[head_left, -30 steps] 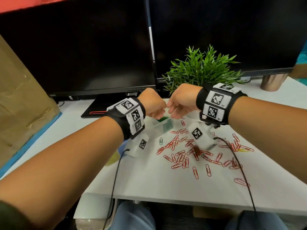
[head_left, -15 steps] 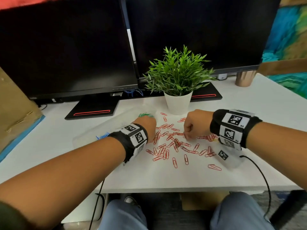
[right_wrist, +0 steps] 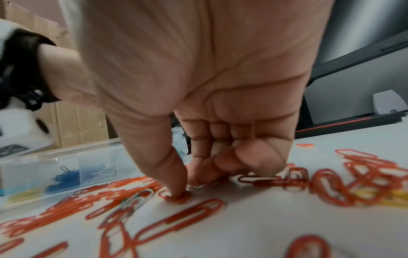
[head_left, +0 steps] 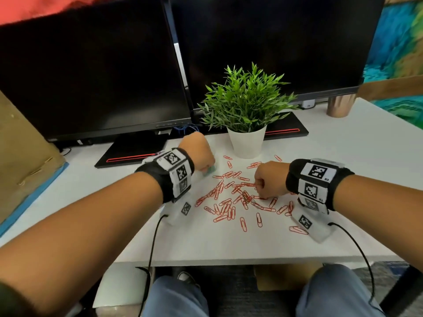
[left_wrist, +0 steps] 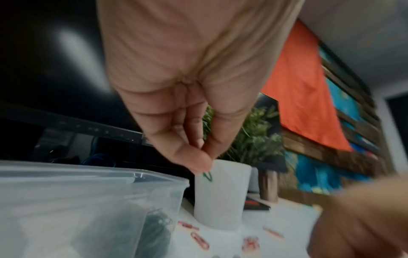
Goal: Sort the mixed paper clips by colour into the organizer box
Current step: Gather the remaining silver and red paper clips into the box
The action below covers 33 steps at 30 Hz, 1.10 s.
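Note:
Many red paper clips (head_left: pixel 229 197) lie scattered on the white table. My left hand (left_wrist: pixel 205 167) pinches a green paper clip (left_wrist: pixel 207 176) between thumb and finger, just beyond the corner of the clear organizer box (left_wrist: pixel 88 192). In the head view this left hand (head_left: pixel 206 168) is at the far left edge of the pile. My right hand (head_left: pixel 259 186) is curled over the pile's middle. In the right wrist view my right hand (right_wrist: pixel 189 188) has its thumb tip on a red clip (right_wrist: pixel 176 198), its fingers pinching a pale clip (right_wrist: pixel 196 187) on the table. The organizer box (right_wrist: pixel 66 157) holds blue clips (right_wrist: pixel 64 176) and white ones.
A potted plant (head_left: pixel 246 143) in a white pot stands right behind the pile. Two dark monitors (head_left: pixel 103 76) fill the back. A copper cup (head_left: pixel 340 106) is at the back right, cardboard (head_left: pixel 23 156) at the left. A few yellow clips (right_wrist: pixel 375 197) lie among the red.
Both hands came down from above the box to the pile. Since then the left hand has moved back toward the box; the right hand stays low on the clips.

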### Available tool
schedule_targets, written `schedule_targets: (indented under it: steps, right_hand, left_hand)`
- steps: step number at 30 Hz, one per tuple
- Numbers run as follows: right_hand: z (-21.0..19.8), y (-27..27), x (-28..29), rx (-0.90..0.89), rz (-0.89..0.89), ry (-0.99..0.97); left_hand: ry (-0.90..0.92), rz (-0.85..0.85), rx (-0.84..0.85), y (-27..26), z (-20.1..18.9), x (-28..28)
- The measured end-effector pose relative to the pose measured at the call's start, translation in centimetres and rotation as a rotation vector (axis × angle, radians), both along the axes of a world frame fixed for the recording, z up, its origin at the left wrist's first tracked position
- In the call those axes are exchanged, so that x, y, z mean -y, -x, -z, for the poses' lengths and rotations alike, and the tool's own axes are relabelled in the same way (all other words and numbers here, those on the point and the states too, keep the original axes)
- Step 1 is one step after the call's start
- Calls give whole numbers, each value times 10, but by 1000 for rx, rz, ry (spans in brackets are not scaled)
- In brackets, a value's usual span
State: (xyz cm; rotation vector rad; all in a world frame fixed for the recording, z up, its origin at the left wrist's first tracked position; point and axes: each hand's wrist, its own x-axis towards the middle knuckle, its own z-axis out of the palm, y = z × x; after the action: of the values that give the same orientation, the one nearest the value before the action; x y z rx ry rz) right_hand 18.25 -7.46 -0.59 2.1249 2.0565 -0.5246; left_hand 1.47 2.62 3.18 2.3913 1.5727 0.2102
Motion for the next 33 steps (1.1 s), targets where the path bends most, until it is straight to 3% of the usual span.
schedule_targets:
  steps: [2, 4, 10, 13, 15, 19, 25, 33]
  right_hand:
    - [1, 0, -1, -4, 18, 32]
    - [1, 0, -2, 0, 21, 46]
    - [-3, 1, 0, -28, 15, 36]
    - [-9, -4, 0, -135, 52, -39]
    - [-12, -8, 0, -275, 83, -71]
    - [-14, -12, 1, -555, 171, 33]
    - [-9, -7, 8, -243, 151, -105]
    - [-3, 3, 3, -104, 17, -134]
  left_hand:
    - [21, -88, 252, -2, -9, -16]
    - [-8, -159, 368, -3, -14, -28]
    - [-63, -244, 199, 4, 6, -60]
    - [-125, -131, 240, 5, 8, -42]
    - [-151, 49, 263, 3, 9, -18]
    - [20, 428, 80, -8, 19, 28]
    - [16, 601, -147, -27, 43, 46]
    - [23, 542, -137, -26, 48, 41]
